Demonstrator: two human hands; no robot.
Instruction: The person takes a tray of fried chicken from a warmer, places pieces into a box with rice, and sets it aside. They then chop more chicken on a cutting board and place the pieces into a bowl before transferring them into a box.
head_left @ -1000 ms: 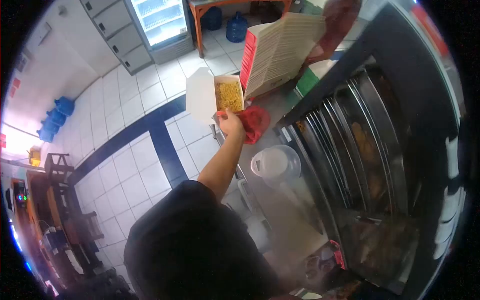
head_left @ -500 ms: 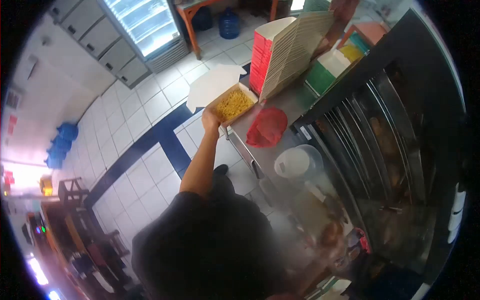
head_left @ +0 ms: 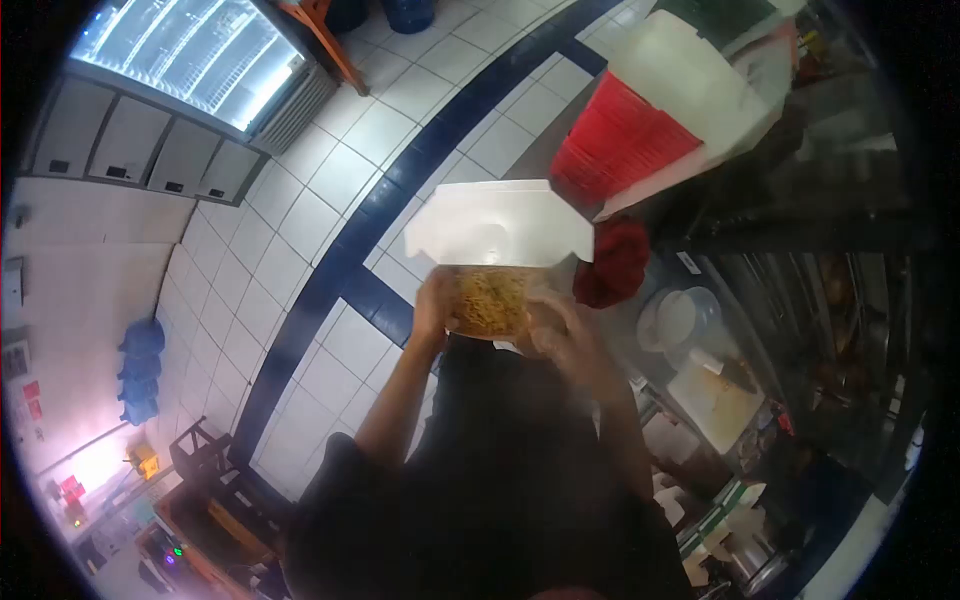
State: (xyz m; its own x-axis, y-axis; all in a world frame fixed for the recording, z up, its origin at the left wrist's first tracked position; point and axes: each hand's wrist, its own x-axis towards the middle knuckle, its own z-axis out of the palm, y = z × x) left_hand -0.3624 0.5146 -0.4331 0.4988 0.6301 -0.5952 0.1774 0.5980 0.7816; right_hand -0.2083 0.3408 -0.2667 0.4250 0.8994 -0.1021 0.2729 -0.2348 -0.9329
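A cardboard takeaway box [head_left: 500, 225] is in front of my body with its white lid folded back. Yellow, grainy food, perhaps rice [head_left: 490, 302], fills its tray. My left hand [head_left: 433, 308] grips the left side of the box, fingers wrapped around the edge. On the opposite side, my right hand [head_left: 562, 330] closes on the box; its fingers are partly blurred. Just right of the box, a crumpled red plastic bag [head_left: 612, 265] lies on the counter. Beyond that stands a stack of red and white folded boxes [head_left: 625, 145].
To the right, a clear plastic tub [head_left: 685, 318] and a cutting board [head_left: 715, 402] sit on the counter beside a dark cabinet with racks [head_left: 780, 300]. A lit glass-door fridge [head_left: 200, 55] stands at the upper left. Tiled floor [head_left: 345, 180] lies to my left.
My right hand has come from the blurred area over the cutting board to the box. The box has moved nearer my body and turned. My view has shifted too.
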